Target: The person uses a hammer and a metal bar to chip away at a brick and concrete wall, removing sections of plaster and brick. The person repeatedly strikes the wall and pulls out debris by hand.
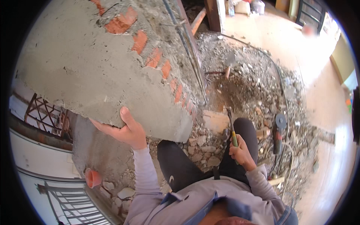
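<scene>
My left hand [126, 130] rests on the edge of a cement-plastered wall [84, 70], thumb on its face and fingers along the rim. My right hand [240, 149] is closed around the green and yellow handle of a hammer [231, 121], whose metal head points away from me over a dug hollow in the rubble. Red bricks [153, 57] show along the wall's broken edge. Steel reinforcing bars [184, 42] run beside them down to the rubble. A flat, pale block [216, 121] lies just left of the hammer head.
An angle grinder [278, 135] lies on rubble [258, 95] at the right, near cables. A trowel [230, 63] lies beyond the hollow. An orange bucket [93, 178] stands at the lower left. Tiled floor [317, 92] borders the rubble. Metal railings [70, 202] show at lower left.
</scene>
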`<action>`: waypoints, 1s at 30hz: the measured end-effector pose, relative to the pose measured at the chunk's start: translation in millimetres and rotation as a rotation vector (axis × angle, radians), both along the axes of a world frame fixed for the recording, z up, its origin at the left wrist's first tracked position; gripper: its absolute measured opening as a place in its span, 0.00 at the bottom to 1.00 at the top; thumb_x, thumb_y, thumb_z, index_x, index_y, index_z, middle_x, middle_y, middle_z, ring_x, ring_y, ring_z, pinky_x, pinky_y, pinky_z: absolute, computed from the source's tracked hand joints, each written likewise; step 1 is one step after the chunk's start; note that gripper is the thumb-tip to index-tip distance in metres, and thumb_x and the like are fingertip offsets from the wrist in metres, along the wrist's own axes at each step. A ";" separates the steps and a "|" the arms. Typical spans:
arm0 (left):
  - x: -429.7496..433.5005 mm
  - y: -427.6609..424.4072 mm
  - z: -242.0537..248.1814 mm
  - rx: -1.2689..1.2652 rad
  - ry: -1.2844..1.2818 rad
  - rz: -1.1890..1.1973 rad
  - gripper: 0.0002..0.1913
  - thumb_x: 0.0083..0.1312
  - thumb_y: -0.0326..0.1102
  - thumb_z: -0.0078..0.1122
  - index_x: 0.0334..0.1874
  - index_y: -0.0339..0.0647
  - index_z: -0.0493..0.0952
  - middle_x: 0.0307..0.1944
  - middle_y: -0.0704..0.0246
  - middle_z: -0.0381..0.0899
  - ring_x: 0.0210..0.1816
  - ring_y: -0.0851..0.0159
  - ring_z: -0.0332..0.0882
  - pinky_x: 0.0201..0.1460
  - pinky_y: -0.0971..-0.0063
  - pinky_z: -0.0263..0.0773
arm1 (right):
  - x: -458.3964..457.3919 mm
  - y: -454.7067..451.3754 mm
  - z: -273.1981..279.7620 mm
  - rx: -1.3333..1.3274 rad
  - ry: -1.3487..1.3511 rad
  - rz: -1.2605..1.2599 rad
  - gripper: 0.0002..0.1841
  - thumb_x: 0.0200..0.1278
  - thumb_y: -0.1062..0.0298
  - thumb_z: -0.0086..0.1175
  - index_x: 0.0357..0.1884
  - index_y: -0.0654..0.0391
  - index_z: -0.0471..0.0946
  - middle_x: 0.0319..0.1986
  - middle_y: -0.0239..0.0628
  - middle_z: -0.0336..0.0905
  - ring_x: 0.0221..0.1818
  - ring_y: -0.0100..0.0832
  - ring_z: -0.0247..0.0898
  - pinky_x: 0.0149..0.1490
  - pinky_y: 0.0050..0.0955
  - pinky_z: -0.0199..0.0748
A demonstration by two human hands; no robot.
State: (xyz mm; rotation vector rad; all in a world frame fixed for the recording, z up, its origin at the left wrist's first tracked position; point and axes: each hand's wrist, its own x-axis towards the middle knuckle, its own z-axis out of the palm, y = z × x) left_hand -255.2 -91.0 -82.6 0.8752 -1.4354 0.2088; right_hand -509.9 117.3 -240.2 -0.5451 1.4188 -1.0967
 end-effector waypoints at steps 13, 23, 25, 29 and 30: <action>4.0 -6.0 -6.9 -0.043 0.054 -0.061 0.50 0.70 0.59 0.60 0.79 0.32 0.44 0.73 0.47 0.51 0.74 0.47 0.60 0.69 0.53 0.69 | 10.2 -22.2 -30.9 -0.029 -0.545 0.212 0.47 0.63 0.77 0.47 0.83 0.47 0.38 0.58 0.51 0.74 0.46 0.37 0.79 0.51 0.37 0.84; 5.8 -6.9 -5.1 -0.097 0.049 -0.088 0.47 0.71 0.54 0.62 0.78 0.29 0.47 0.74 0.50 0.53 0.74 0.52 0.59 0.71 0.57 0.65 | -95.3 -212.0 107.4 -0.353 0.871 0.170 0.32 0.62 0.71 0.45 0.73 0.49 0.65 0.36 0.38 0.76 0.40 0.33 0.73 0.46 0.37 0.73; 6.4 -7.7 -6.6 -0.102 0.058 -0.070 0.46 0.71 0.51 0.62 0.78 0.29 0.47 0.75 0.49 0.53 0.74 0.52 0.59 0.71 0.57 0.64 | -108.7 -233.7 125.2 -0.378 0.996 0.179 0.39 0.56 0.74 0.46 0.76 0.45 0.64 0.40 0.46 0.81 0.45 0.39 0.78 0.50 0.41 0.75; 7.6 -7.5 -9.0 -0.060 0.078 -0.114 0.49 0.71 0.51 0.62 0.79 0.28 0.42 0.77 0.48 0.46 0.78 0.48 0.50 0.75 0.53 0.56 | -123.6 -255.1 133.3 -0.460 0.994 0.201 0.30 0.54 0.72 0.48 0.64 0.50 0.72 0.37 0.49 0.79 0.44 0.47 0.75 0.52 0.42 0.69; 7.7 -7.0 -9.3 -0.057 0.078 -0.100 0.49 0.71 0.51 0.62 0.79 0.28 0.42 0.77 0.48 0.46 0.78 0.48 0.50 0.75 0.53 0.55 | -125.5 -259.0 132.5 -0.494 0.982 0.200 0.30 0.53 0.72 0.48 0.64 0.51 0.72 0.37 0.50 0.78 0.44 0.48 0.74 0.52 0.42 0.69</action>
